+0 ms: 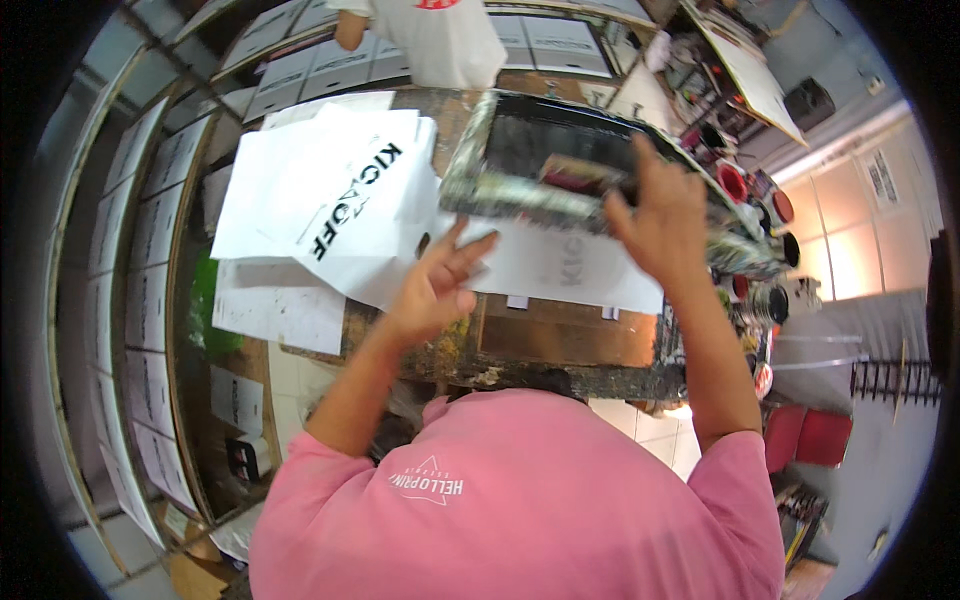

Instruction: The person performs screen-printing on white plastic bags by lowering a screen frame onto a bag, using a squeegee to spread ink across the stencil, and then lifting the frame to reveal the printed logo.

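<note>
A framed printing screen [535, 193] with a dark mesh and a paint-smeared frame lies across the worktable. Its near edge looks smeared by motion. Inside it rests a squeegee [577, 172] with a reddish blade area. Over the frame's near side is my right hand [660, 215], fingers apart; whether it touches the frame I cannot tell. My left hand [435, 290] hovers open near the right edge of a stack of white paper bags [290, 190] printed with black lettering. Partly under the screen, a white sheet [610, 270] with a faint grey print shows.
The worktable [400, 355] has a brown board [560, 330] at its near edge. Paint tins [770, 303] crowd the right side. Racks with printed white sheets [150, 310] stand at left. Another person in a white shirt [445, 45] is beyond the table.
</note>
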The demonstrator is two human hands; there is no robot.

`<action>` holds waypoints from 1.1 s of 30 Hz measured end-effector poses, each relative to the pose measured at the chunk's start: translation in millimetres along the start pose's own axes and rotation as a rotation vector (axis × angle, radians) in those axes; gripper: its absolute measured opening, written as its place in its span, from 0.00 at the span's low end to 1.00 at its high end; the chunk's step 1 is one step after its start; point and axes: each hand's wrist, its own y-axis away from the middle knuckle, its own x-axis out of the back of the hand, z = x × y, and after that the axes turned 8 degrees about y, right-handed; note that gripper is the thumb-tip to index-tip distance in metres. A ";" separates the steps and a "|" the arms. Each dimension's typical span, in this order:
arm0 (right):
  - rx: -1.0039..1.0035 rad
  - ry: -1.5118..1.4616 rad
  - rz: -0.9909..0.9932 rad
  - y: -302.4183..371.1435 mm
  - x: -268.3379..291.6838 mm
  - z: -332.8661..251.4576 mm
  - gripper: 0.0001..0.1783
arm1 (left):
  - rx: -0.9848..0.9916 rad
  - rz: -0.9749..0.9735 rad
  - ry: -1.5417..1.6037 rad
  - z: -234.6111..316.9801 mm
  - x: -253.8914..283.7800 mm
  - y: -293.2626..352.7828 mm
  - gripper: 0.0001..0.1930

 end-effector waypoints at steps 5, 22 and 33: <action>0.190 -0.124 -0.481 108.6 -59.1 -12.9 0.26 | 0.289 0.499 0.772 -70.4 -33.6 42.6 0.70; 0.089 -0.269 -0.329 91.5 -276.0 6.1 0.25 | 0.725 0.889 0.559 -185.1 19.4 57.2 0.64; 0.163 -0.292 -0.489 -89.0 -363.8 102.0 0.24 | 0.675 0.967 0.437 -172.5 -0.4 53.3 0.64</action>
